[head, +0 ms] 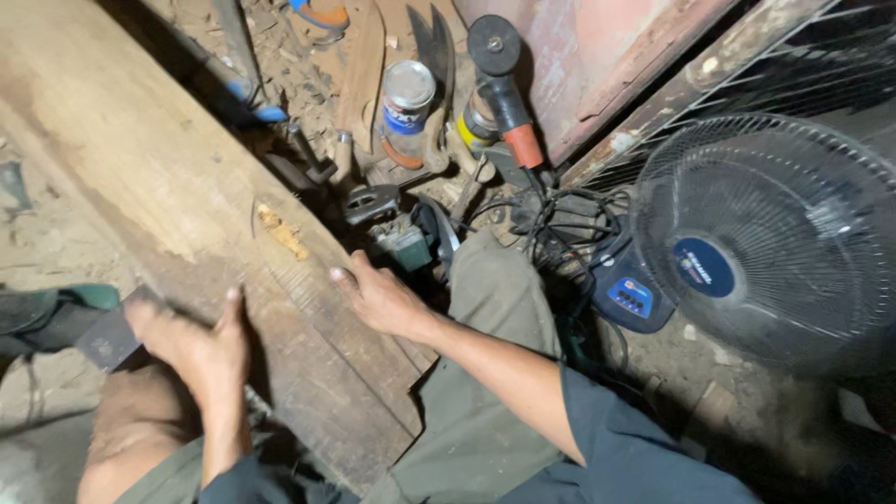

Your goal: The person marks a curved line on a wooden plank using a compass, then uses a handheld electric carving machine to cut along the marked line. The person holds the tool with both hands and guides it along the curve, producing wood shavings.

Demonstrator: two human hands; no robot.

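Head view looks down on a wide plank running from the upper left to the person's lap. Left hand lies flat on the near end, fingers loose and apart, clamped on nothing. Right hand rests on the plank's right edge, fingers curled over it. Beyond the plank lie a can, a grinder and tangled cords. A fan stands to the right.
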